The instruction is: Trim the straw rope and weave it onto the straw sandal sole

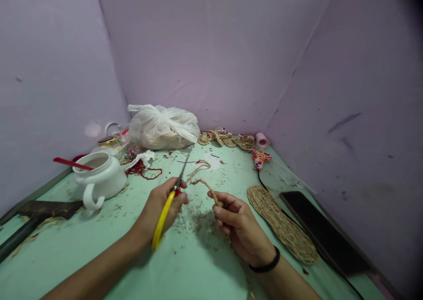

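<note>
My left hand (163, 207) is closed around a pair of scissors with yellow handles (161, 223). Their metal blades (184, 167) point up and away over the table. To the right, my right hand (238, 223) pinches a braided straw cord (205, 183) between thumb and fingers. One end of the cord curls out onto the table beyond the hand, and another length seems to trail down behind it. A black band circles the right wrist. Beside that hand lies a woven straw sole (282, 225).
At left stand a white pot (107, 176) with a red stick and a dark-handled tool (42, 212). Behind are a tied plastic bag (163, 128), straw pieces (228, 139) and a pink spool (262, 140). A black phone-like slab (324, 231) lies right. Purple walls enclose the table.
</note>
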`<state>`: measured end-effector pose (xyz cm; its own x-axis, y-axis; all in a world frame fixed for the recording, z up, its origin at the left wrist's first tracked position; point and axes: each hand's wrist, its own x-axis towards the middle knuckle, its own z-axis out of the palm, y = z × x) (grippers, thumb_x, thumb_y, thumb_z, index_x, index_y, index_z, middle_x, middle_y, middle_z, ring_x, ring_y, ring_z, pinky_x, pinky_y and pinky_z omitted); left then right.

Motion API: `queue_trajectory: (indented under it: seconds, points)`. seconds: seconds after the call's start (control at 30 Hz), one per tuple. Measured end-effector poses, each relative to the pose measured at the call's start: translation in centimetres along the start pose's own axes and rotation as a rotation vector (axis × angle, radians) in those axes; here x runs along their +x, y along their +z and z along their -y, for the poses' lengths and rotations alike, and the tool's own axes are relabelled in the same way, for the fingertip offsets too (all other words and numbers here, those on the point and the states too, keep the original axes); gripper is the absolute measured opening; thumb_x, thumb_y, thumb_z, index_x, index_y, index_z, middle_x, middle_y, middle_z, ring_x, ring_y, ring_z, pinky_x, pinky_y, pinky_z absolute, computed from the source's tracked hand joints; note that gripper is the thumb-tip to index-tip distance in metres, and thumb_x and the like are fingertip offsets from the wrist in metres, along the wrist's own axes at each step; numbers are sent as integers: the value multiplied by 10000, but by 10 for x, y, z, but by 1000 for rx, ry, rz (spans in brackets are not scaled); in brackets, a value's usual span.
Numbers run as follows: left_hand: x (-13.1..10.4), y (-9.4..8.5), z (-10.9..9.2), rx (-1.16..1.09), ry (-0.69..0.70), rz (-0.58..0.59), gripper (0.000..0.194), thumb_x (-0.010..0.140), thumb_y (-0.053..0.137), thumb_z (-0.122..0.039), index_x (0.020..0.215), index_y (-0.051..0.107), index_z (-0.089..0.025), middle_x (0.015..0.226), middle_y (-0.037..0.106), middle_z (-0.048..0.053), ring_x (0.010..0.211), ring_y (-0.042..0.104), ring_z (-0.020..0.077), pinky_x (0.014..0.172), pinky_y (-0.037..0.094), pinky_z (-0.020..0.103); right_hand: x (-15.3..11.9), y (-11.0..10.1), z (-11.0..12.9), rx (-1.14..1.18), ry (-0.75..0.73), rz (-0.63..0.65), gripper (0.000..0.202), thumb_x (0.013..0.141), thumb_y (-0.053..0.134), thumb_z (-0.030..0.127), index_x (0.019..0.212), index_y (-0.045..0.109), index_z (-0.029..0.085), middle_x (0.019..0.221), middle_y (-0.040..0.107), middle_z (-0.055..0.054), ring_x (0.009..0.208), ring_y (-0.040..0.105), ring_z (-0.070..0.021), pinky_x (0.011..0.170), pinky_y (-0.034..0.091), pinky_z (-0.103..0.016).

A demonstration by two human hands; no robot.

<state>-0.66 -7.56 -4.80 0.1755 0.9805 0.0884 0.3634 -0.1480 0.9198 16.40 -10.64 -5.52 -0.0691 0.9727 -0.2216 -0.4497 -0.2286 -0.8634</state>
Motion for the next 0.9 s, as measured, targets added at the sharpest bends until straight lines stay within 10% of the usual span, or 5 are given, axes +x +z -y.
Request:
queue_trajectory:
  seconds: [0.27,0.47,0.73,0.9]
  points:
    - [22,2,9,-798,-482,-7,171,720,568,-284,786,489,-147,619,620,47,384,464,54,343,349,138,-8,4,-6,-64,121,171,397,541,728,207,926,627,188,562,466,65,373,381,-26,304,174,-141]
    - [27,-2,7,-855,-275,-153,252,591,641,-145,793,490,-154,531,569,-26,395,460,42,375,363,121,-7,2,-16,-235,222,217,373,570,703,222,937,649,186,533,457,65,348,361,-24,301,183,-146]
    - [32,9,5,-670,-262,-263,244,568,581,-140,763,442,-182,423,505,-66,306,370,41,305,258,118,-10,7,-20,-498,-11,443,141,677,632,295,706,708,181,618,359,47,404,353,-35,341,278,-174]
    - [28,10,-2,-590,-135,-301,260,575,603,-160,792,463,-183,490,523,-61,391,468,68,346,321,137,-10,5,-8,-308,122,486,417,564,738,279,960,643,189,751,567,-4,657,524,-117,608,424,-228]
